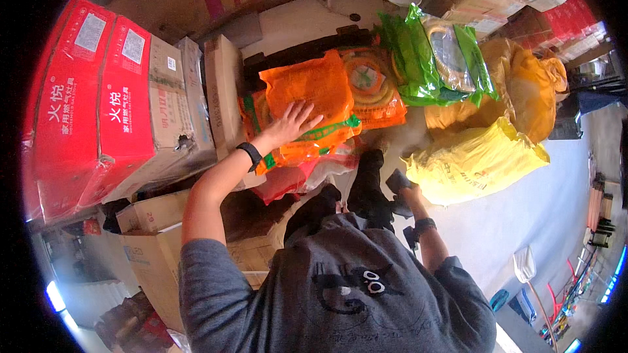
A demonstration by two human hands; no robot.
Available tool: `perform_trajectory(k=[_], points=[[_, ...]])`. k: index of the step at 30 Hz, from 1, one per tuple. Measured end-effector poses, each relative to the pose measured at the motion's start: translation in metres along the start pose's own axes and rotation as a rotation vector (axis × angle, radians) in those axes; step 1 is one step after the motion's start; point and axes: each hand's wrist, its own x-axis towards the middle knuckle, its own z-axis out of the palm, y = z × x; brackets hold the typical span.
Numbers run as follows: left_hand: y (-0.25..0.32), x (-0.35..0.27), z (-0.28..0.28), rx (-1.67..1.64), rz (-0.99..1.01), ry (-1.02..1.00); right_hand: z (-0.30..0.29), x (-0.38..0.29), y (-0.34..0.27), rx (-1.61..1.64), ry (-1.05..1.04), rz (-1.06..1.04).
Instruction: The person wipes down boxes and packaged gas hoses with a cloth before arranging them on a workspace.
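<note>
My left hand (296, 125) lies with fingers spread on a stack of orange plastic packages (308, 89). In my right hand (411, 195) is a dark handheld device (398, 181), held low beside my leg; its kind cannot be made out. Behind the stack, another orange package (374, 89) shows a coiled hose through its clear window. Green plastic packages (417, 66), the front one with a pale coiled hose inside, lie to the right of it. A yellow woven sack (473, 164) rests right of my right hand. Under the orange stack is a red and clear plastic bag (294, 176).
Red gas stove cartons (125, 93) and brown cartons (169, 103) stand at the left. An open cardboard box (157, 255) is near my left elbow. An orange-yellow sack (532, 88) sits beyond the yellow one. A long-handled white scoop (525, 264) stands at the lower right.
</note>
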Motion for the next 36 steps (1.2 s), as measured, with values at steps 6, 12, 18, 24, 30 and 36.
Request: perform_trajectory(k=[6,12,18,24,30,36], points=[[-0.005,0.000,0.027,-0.026,-0.073,0.157,0.010,-0.006,0.008,0.052,0.030,0.123],[-0.020,0.019,-0.023,-0.422,-0.212,0.237,0.000,0.000,0.013,0.563,0.123,0.176],[-0.062,0.080,-0.079,-0.790,-0.761,0.175,-0.011,0.009,0.007,0.795,0.118,0.146],[-0.146,0.063,-0.015,-1.711,-1.222,0.564,-0.013,0.021,0.012,0.831,0.119,0.087],[-0.129,-0.007,-0.049,-2.126,-1.393,0.412,-0.016,0.024,0.036,0.948,0.167,0.132],[-0.100,-0.060,0.012,-1.025,-1.236,-0.510,-0.024,0.030,0.033,0.988,0.162,0.168]])
